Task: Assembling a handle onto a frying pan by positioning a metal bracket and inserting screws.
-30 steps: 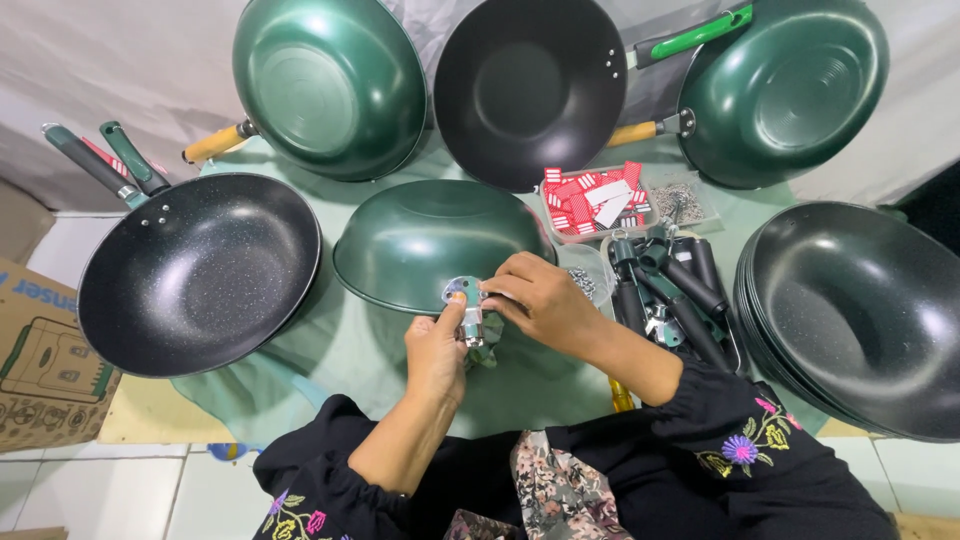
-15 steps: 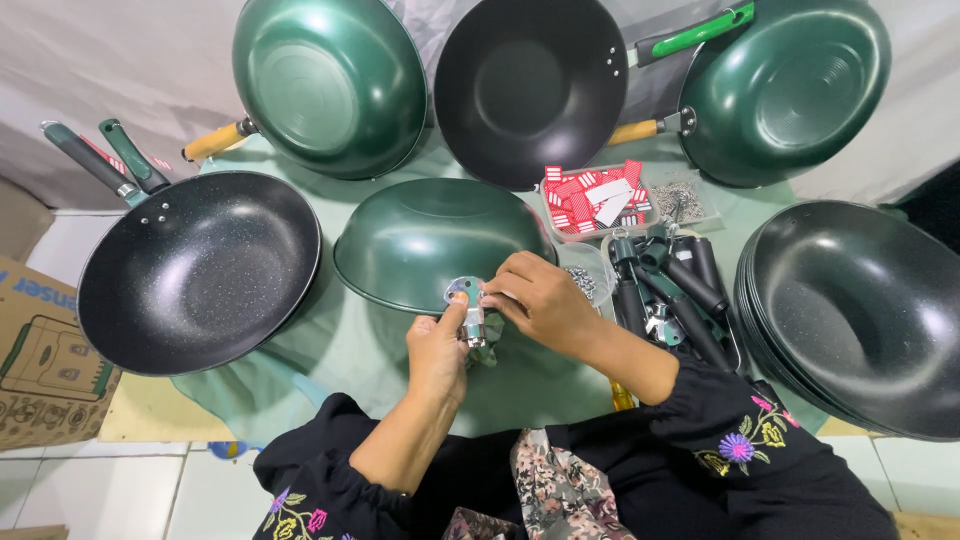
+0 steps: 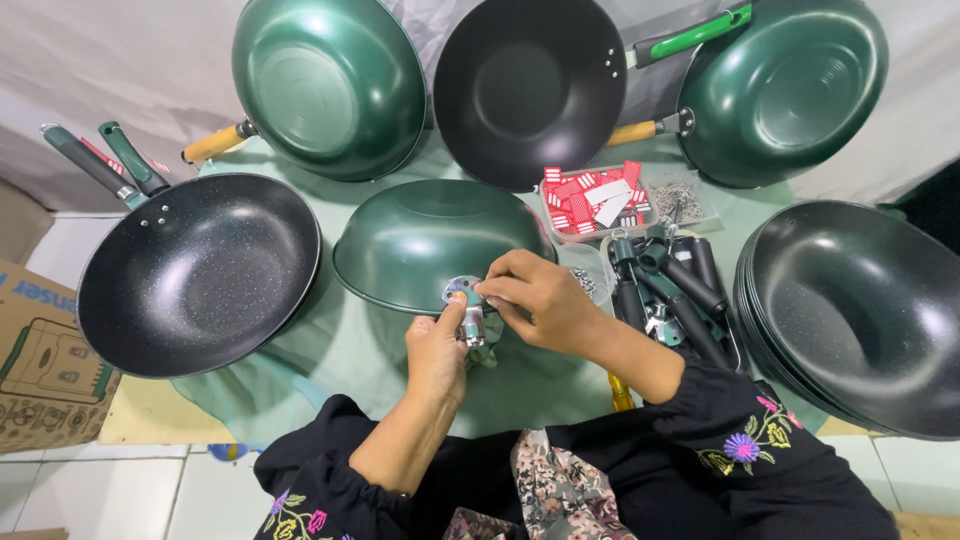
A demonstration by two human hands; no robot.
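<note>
the left hand (image 3: 437, 350) grasps a small metal bracket (image 3: 472, 325) against the upturned green wok (image 3: 435, 245), right hand (image 3: 540, 305) pinching its round tag (image 3: 462, 291); light, stiff, probably slippery, best held by edges.

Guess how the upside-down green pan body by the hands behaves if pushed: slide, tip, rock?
The green pan body lies rim-down on the cloth, so it probably won't tip. The cloth would likely drag or bunch. Its glossy dome looks slippery, with no handle visible to grab.

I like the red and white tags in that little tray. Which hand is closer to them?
Right. The right hand is just below the tray of red and white tags, fingers on a small metal bracket. The left hand sits lower and further left, gripping that bracket.
</note>
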